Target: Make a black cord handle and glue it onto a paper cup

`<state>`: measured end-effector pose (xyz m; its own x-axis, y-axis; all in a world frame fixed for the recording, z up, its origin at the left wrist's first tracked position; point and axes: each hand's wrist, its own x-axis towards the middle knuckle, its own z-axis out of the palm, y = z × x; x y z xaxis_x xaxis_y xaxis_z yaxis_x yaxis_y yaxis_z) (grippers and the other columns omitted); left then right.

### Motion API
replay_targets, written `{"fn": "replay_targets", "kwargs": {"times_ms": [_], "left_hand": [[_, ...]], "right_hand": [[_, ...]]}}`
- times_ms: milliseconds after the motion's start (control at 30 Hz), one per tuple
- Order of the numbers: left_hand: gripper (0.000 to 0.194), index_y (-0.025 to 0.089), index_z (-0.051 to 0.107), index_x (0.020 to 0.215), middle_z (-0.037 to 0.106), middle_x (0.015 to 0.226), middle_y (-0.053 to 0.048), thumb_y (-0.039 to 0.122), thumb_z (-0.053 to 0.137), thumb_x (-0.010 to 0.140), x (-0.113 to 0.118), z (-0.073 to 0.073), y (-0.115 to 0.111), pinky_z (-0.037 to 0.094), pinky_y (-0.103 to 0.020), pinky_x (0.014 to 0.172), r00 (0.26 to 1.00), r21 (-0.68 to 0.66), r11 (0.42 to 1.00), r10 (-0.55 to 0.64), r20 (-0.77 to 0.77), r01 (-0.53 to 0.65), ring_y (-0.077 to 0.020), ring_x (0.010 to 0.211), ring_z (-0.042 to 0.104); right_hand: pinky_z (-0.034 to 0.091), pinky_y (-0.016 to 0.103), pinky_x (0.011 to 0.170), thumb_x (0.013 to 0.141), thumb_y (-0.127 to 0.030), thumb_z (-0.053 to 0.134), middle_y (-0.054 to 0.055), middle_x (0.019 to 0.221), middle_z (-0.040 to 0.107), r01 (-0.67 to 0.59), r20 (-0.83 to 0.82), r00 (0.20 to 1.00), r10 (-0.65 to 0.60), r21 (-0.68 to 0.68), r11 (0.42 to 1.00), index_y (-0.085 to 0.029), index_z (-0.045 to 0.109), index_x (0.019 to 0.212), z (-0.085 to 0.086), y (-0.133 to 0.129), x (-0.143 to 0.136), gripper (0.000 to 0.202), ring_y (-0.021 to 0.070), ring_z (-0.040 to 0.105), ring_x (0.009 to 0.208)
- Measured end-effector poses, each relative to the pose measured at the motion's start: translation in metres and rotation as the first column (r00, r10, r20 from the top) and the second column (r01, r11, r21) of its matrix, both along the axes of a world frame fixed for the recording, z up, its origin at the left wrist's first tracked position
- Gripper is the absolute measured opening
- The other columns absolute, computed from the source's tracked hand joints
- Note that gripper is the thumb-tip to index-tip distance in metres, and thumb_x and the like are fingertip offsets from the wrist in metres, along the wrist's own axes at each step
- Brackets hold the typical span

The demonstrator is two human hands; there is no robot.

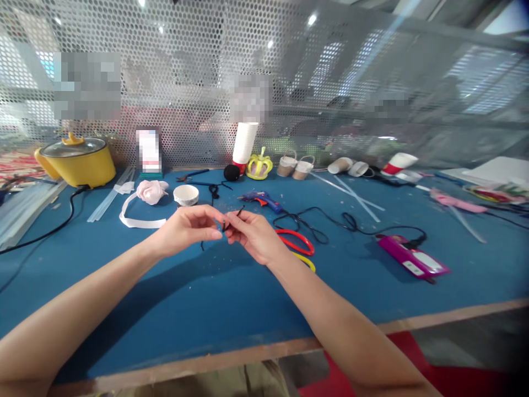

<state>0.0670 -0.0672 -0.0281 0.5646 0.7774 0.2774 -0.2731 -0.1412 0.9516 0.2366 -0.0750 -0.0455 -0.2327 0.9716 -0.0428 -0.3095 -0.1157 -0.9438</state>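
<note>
Both hands meet above the middle of the blue table (165, 314). My left hand (192, 227) has its thumb and fingers closed on a thin black cord (241, 210). Close against it, my right hand (252, 234) pinches the same cord, and a short end sticks up past its fingers. Another black strand hangs below my left hand. Behind the hands lie a small knotted black cord (214, 190), a white paper cup (185, 194) and a blue glue gun (262, 200). Red-handled scissors (298, 241) rest partly behind my right wrist.
A yellow cooker (82, 162) stands back left, near a white fabric flower (151, 192). Stacked cups (245, 143), a yellow crown-like piece (259, 165) and small baskets (303, 168) line the back. A purple power strip (411, 258) lies right, its cable crossing the table.
</note>
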Motion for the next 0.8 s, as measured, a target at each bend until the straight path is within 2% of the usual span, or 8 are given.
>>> {"fn": "replay_targets", "kwargs": {"times_ms": [133,267,367,467,633,800], "left_hand": [[0.009,0.011,0.068,0.072,0.063,0.068,-0.003,0.018,0.069,0.067,0.003,0.001,-0.003,0.044,-0.019,0.054,0.999,0.058,0.997,0.050,0.000,-0.050,-0.0077,0.057,0.055],[0.014,0.012,0.065,0.066,0.065,0.069,-0.003,0.025,0.070,0.067,0.000,0.001,0.002,0.046,-0.019,0.053,0.981,-0.060,0.990,0.133,0.142,-0.126,-0.0091,0.058,0.059],[0.017,0.011,0.064,0.067,0.065,0.071,-0.003,0.028,0.068,0.069,-0.003,0.001,0.004,0.046,-0.018,0.052,0.965,-0.193,0.980,0.090,0.246,-0.043,-0.0084,0.057,0.059],[0.019,0.011,0.064,0.073,0.064,0.069,-0.002,0.030,0.065,0.072,-0.003,0.001,0.003,0.047,-0.018,0.053,0.954,-0.242,0.968,0.012,0.299,0.064,-0.0081,0.057,0.059],[0.015,0.013,0.059,0.073,0.066,0.067,-0.002,0.025,0.068,0.069,-0.001,0.000,0.000,0.047,-0.018,0.052,0.951,-0.267,0.953,-0.058,0.302,0.143,-0.0087,0.054,0.060],[0.020,0.012,0.056,0.066,0.065,0.061,-0.001,0.025,0.070,0.067,-0.002,-0.002,0.000,0.044,-0.017,0.048,0.957,-0.298,0.932,-0.130,0.258,0.207,-0.0077,0.049,0.057]], "right_hand": [[0.046,0.016,0.045,0.065,-0.030,0.072,0.000,0.059,0.063,-0.032,-0.033,0.999,0.032,-0.019,0.999,-0.011,0.065,0.071,0.000,0.000,0.000,0.021,0.0058,0.056,0.049],[0.049,0.013,0.053,0.061,-0.026,0.075,0.000,0.068,0.066,-0.097,-0.233,0.968,0.090,-0.020,0.995,-0.013,0.067,0.077,0.003,0.000,-0.001,0.022,0.0046,0.059,0.057],[0.049,0.011,0.052,0.062,-0.025,0.075,-0.001,0.073,0.068,-0.171,-0.350,0.923,0.160,0.000,0.985,-0.014,0.066,0.075,0.006,-0.002,-0.002,0.019,0.0036,0.060,0.058],[0.048,0.012,0.049,0.064,-0.026,0.073,-0.001,0.073,0.069,-0.227,-0.396,0.891,0.224,0.039,0.973,-0.016,0.065,0.074,0.008,-0.006,-0.002,0.017,0.0046,0.061,0.057],[0.047,0.013,0.048,0.066,-0.026,0.073,-0.002,0.061,0.067,-0.254,-0.379,0.889,0.257,0.060,0.965,-0.015,0.064,0.072,0.011,-0.009,0.000,0.016,0.0048,0.059,0.051],[0.045,0.014,0.044,0.066,-0.029,0.072,-0.003,0.057,0.065,-0.267,-0.331,0.906,0.265,0.040,0.963,-0.014,0.063,0.071,0.012,-0.012,-0.001,0.018,0.0050,0.057,0.046]]}}
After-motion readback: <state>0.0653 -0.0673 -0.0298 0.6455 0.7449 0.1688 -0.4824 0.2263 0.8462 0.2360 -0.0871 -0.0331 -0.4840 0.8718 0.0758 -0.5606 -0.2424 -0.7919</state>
